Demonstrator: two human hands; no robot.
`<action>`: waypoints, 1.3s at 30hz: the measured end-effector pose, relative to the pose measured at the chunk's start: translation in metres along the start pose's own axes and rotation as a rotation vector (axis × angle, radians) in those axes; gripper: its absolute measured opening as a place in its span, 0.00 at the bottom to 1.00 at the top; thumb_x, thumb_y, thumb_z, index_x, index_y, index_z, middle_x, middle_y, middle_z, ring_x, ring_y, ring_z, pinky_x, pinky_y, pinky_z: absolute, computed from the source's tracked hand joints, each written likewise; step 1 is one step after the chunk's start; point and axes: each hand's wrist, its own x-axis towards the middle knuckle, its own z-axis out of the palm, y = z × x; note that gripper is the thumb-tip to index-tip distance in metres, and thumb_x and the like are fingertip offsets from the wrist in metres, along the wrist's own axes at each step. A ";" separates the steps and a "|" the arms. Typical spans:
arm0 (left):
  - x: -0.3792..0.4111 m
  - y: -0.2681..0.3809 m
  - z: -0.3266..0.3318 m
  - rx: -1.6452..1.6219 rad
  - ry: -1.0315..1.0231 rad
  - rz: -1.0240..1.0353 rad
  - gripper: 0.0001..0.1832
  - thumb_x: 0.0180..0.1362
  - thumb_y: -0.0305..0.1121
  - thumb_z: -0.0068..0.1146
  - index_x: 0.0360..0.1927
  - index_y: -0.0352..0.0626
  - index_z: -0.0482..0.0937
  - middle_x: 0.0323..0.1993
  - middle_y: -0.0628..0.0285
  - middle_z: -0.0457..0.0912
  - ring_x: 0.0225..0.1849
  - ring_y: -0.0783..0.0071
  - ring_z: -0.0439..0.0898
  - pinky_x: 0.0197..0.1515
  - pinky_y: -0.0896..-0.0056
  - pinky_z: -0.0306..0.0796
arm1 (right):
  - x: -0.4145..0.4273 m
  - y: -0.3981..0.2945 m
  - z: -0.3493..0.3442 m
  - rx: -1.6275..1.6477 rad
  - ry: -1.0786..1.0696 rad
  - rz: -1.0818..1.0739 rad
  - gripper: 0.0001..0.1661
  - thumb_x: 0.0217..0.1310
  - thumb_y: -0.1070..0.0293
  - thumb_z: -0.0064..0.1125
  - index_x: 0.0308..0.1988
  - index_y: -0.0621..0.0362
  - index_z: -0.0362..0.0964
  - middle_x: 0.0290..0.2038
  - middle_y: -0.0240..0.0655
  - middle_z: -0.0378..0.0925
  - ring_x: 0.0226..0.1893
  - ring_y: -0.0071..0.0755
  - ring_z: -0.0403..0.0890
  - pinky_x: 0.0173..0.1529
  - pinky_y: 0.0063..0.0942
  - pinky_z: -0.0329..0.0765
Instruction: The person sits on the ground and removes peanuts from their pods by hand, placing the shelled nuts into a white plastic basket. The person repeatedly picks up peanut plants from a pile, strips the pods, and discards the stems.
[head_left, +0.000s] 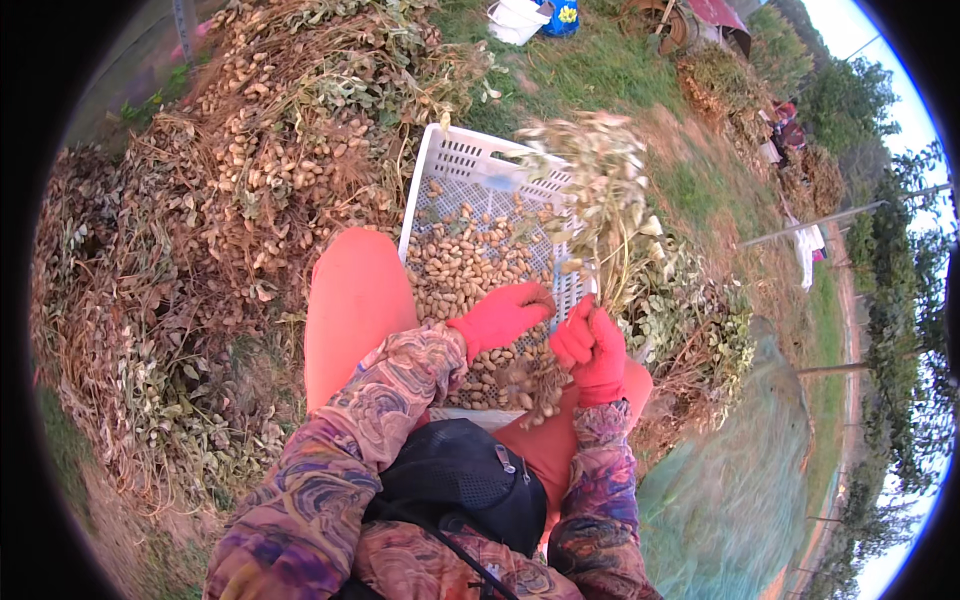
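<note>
My right hand (594, 346), in a red glove, grips the stems of a peanut plant (611, 202). Its leafy top points away from me, and its root end with several pods (541, 386) hangs over the near right side of a white plastic crate (415, 196). My left hand (508, 315), gloved in red too, is above the crate just left of the right hand, fingers curled; whether something small is between them I cannot tell. Loose unshelled peanuts (457, 259) cover much of the crate's slotted bottom. The crate stands between my knees.
A large heap of peanut plants with pods (247, 165) lies at the left. More leafy plants (690, 315) lie right of the crate, beside green netting (735, 480). A white bucket (516, 21) and a blue bag (562, 16) stand ahead. A person (789, 127) is far off at right.
</note>
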 end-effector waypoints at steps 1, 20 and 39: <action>-0.002 -0.003 0.002 -0.059 -0.016 -0.040 0.17 0.53 0.37 0.55 0.45 0.40 0.73 0.27 0.63 0.77 0.29 0.75 0.76 0.34 0.76 0.70 | 0.002 0.001 -0.001 -0.051 0.034 -0.041 0.13 0.64 0.57 0.45 0.35 0.55 0.64 0.18 0.23 0.57 0.13 0.19 0.58 0.19 0.22 0.59; -0.038 0.024 -0.016 1.074 -0.055 0.208 0.23 0.54 0.48 0.52 0.48 0.46 0.75 0.38 0.57 0.79 0.42 0.60 0.77 0.47 0.63 0.68 | 0.001 -0.008 -0.006 0.256 -0.199 -0.011 0.14 0.65 0.55 0.44 0.29 0.51 0.62 0.15 0.19 0.51 0.13 0.16 0.55 0.20 0.21 0.55; -0.056 0.056 -0.003 -0.174 0.047 0.008 0.14 0.52 0.29 0.56 0.42 0.35 0.76 0.41 0.60 0.79 0.43 0.74 0.75 0.48 0.72 0.68 | 0.025 -0.006 0.110 -1.128 0.230 -0.274 0.20 0.57 0.61 0.54 0.47 0.61 0.70 0.32 0.30 0.75 0.31 0.27 0.75 0.36 0.26 0.73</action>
